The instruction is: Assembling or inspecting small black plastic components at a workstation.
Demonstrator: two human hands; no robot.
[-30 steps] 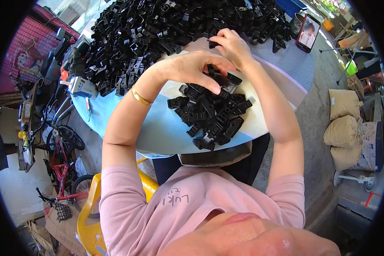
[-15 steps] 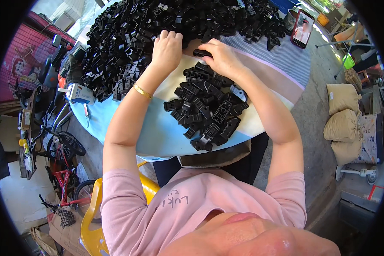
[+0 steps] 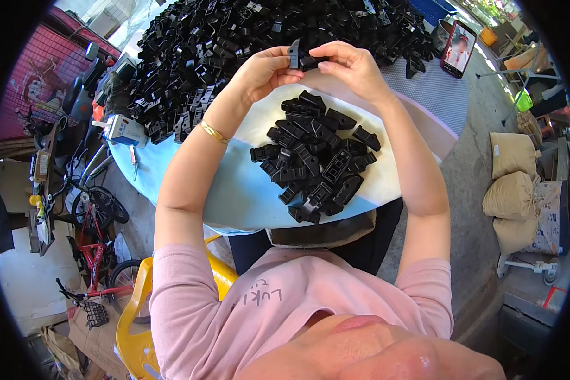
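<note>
- I see the small pile of plastic parts near the table's front edge, at its middle.
- The big heap of parts covers the back, toward the left edge.
- A phone stands at the back right edge.
- A small box sits on the left edge.
- Sacks lie on the ground to the table's right.

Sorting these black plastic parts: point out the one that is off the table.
It is the black plastic part pinched between the left hand and right hand, raised above the table. The small pile and big heap lie on it.
</note>
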